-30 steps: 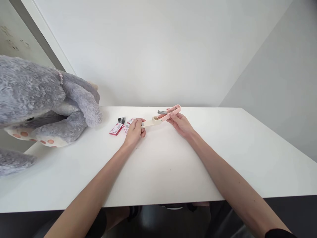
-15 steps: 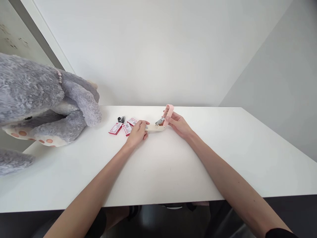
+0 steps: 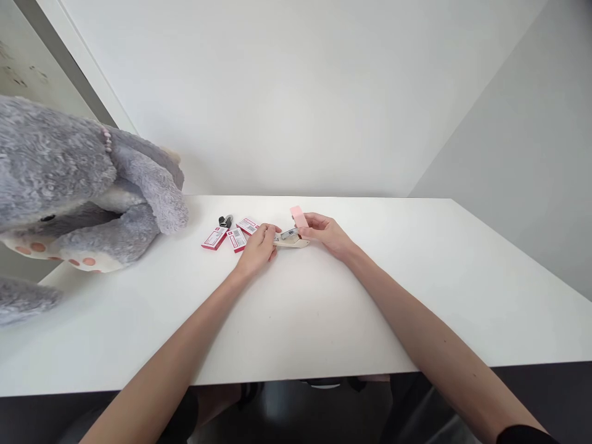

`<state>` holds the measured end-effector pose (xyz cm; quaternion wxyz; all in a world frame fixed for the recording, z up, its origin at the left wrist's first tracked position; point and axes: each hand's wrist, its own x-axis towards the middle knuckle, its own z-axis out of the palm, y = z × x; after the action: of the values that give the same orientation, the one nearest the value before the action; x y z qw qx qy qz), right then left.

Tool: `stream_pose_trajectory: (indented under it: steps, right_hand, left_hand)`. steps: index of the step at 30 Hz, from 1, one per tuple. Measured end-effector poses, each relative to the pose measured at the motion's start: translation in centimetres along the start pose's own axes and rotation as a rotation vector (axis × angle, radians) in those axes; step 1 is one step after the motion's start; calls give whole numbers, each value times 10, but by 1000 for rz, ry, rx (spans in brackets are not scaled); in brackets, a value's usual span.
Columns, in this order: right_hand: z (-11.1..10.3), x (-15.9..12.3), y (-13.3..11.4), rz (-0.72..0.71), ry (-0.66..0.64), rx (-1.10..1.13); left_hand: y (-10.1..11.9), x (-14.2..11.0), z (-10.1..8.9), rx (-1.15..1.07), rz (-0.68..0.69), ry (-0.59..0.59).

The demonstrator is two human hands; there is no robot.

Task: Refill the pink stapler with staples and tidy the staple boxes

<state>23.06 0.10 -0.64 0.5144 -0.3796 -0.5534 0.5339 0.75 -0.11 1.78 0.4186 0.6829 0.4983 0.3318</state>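
A stapler with a cream base and a pink top arm is opened up between my hands, low over the white table. Its metal magazine shows between base and arm. My left hand is closed round the base's left end, which its fingers hide. On the hinge side, my right hand pinches the pink arm between thumb and fingers. Beside my left hand lie red-and-white staple boxes: one at the left, one in the middle and one behind.
A small black object with a metal part lies behind the boxes. A big grey plush toy leans over the left end of the white table. The wall rises along the table's back edge.
The pink arm has swung down and leftward over the base, with the magazine lowering too. My right hand turned along with it. My left hand stayed on the base.
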Motion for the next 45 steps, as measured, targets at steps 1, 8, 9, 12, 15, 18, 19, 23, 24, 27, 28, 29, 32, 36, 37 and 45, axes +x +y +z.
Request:
stream_pose_trajectory:
  steps: [1,8,9,12,15,18,19,23,24,27,28,29,32,36,37,45]
  right_hand:
    - [1,-1,0,7,-3,-19]
    - [4,-2,-2,7,-16,-95]
    - [4,-2,-2,3,-17,-104]
    - [4,-2,-1,-2,-9,-122]
    - [5,-3,-3,3,-5,-139]
    - [7,-5,-7,7,-3,-160]
    - [8,-5,-8,9,-6,-166]
    - [14,-9,-13,31,-49,-184]
    - [16,-9,-13,34,-56,-188]
    - [19,-11,-16,24,-49,-219]
    - [20,-11,-17,19,-47,-240]
    - [20,-11,-18,14,-44,-263]
    - [22,-12,-20,-7,-42,-323]
    - [23,-12,-20,-2,-46,-319]
    - [23,-12,-19,5,-47,-305]
    - [23,-11,-10,55,-35,-243]
  left_hand:
    - [0,0,0,8,2,1]
    - [1,-1,1,27,-9,2]
    - [0,-1,1,27,-8,4]
    - [-1,0,2,25,-8,11]
    - [-1,0,2,20,-11,12]
    - [0,-2,1,-16,-15,8]
    - [1,-2,1,-34,-14,5]
    - [2,-4,-1,-50,18,-23]
    - [2,-4,-1,-49,19,-28]
    - [2,-3,-1,-63,-7,-25]
    - [3,-4,-1,-62,-16,-23]
    - [3,-4,-1,-54,-23,-18]
    - [8,-7,0,-3,-53,24]
    - [13,-10,2,46,-103,73]
    - [13,-10,3,51,-107,71]
    - [9,-7,2,40,-102,48]
